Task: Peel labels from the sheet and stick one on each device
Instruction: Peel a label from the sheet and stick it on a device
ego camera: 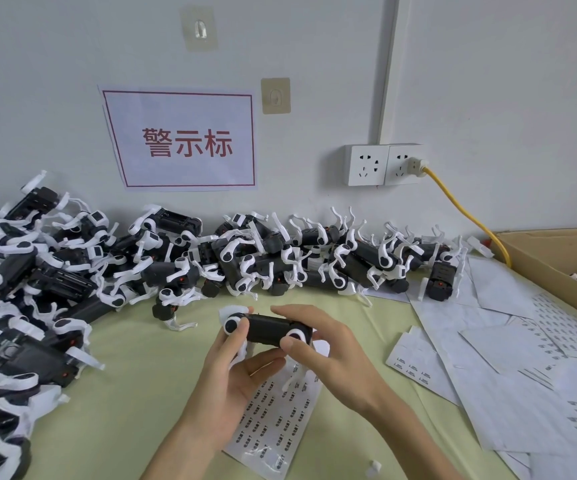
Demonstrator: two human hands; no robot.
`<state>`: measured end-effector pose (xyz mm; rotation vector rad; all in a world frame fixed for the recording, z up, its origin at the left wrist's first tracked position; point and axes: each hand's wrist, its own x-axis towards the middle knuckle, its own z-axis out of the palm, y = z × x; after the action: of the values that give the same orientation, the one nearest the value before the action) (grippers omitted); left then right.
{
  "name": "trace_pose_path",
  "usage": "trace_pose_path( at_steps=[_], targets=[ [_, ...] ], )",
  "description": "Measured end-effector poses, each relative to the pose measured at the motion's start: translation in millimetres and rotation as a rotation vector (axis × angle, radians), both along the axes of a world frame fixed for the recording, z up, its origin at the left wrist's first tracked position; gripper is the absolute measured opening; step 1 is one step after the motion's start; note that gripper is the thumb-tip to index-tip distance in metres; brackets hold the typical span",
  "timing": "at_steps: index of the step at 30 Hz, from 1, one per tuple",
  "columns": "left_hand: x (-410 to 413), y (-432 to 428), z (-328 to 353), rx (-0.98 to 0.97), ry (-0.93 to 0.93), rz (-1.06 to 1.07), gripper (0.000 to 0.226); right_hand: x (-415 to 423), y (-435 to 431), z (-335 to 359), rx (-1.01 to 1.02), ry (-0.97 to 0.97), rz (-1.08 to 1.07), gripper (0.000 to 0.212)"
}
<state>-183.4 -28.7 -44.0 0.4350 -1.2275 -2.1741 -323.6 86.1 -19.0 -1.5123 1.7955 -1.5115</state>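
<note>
Device (269, 329) held above label sheet (273, 415), black body, white legs. Left hand (236, 370) grips its left end, thumb on white joint, fingers curled beneath. Right hand (321, 344) pinches right end, thumb on front, fingers over top. Sheet flat on green table (134, 386), under hands. Device pile (183, 258) behind sheet, along wall. Used sheets (508, 368) right of sheet. Box (553, 251) far right.

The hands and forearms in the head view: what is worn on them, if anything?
Nothing is worn on what shows. The left hand and the right hand are bare, with no gloves, rings or finger cots visible. Both forearms are bare too, with no sleeve, watch or wristband in view up to the picture's lower edge.
</note>
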Motion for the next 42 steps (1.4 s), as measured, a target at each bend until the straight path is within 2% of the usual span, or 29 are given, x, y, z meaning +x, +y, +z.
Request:
trace_pose_path(
  at_steps=[4, 8, 13, 17, 21, 23, 26, 28, 30, 33, 34, 35, 37, 38, 40, 42],
  targets=[
    [0, 2, 3, 0.027, -0.010, -0.003, 0.059, 1, 1, 2, -0.088, -0.052, -0.029, 0.025],
    [1, 0, 6, 0.099, 0.011, -0.043, 0.064, -2, 1, 5, -0.207, -0.185, -0.106, 0.016],
    [0, 0, 10, 0.024, -0.078, -0.151, 0.063, -7, 2, 6, -0.312, -0.376, -0.167, 0.027],
    [0, -4, 10, -0.012, -0.161, -0.195, 0.066, -13, 0, 3, -0.341, -0.411, -0.170, 0.029],
    [4, -5, 11, 0.027, -0.170, -0.173, 0.074, -18, -1, 1, -0.378, -0.567, -0.077, 0.032],
    [5, -4, 11, 0.067, -0.140, -0.191, 0.077, -21, -1, -1, -0.347, -0.579, 0.018, 0.029],
    [9, -2, 10, 0.032, -0.159, -0.303, 0.075, -18, -3, -4, -0.264, -0.494, 0.097, 0.029],
    [11, -1, 11, 0.041, -0.179, -0.384, 0.077, -13, -4, -4, -0.248, -0.480, 0.071, 0.029],
    [11, -1, 8, 0.093, -0.174, -0.395, 0.076, -12, -6, -4, -0.258, -0.442, -0.045, 0.025],
    [8, -1, 6, 0.197, -0.111, -0.282, 0.066, -18, -6, -7, -0.184, -0.393, -0.274, 0.023],
    [7, -2, 6, 0.234, -0.076, -0.228, 0.059, -22, -6, -9, -0.085, -0.285, -0.351, 0.021],
    [7, -4, 7, 0.273, -0.041, -0.176, 0.056, -26, -5, -12, 0.084, -0.094, -0.408, 0.021],
    [7, -9, 7, 0.361, 0.018, -0.081, 0.056, -30, -5, -23, 0.475, 0.286, -0.414, 0.055],
    [8, -11, 7, 0.379, 0.037, -0.042, 0.056, -29, -6, -26, 0.588, 0.365, -0.391, 0.069],
    [8, -15, 7, 0.372, 0.052, 0.027, 0.055, -24, -10, -34, 0.667, 0.401, -0.323, 0.080],
    [7, -18, 7, 0.361, 0.042, 0.094, 0.051, -21, -13, -42, 0.678, 0.431, -0.282, 0.080]
  ],
)
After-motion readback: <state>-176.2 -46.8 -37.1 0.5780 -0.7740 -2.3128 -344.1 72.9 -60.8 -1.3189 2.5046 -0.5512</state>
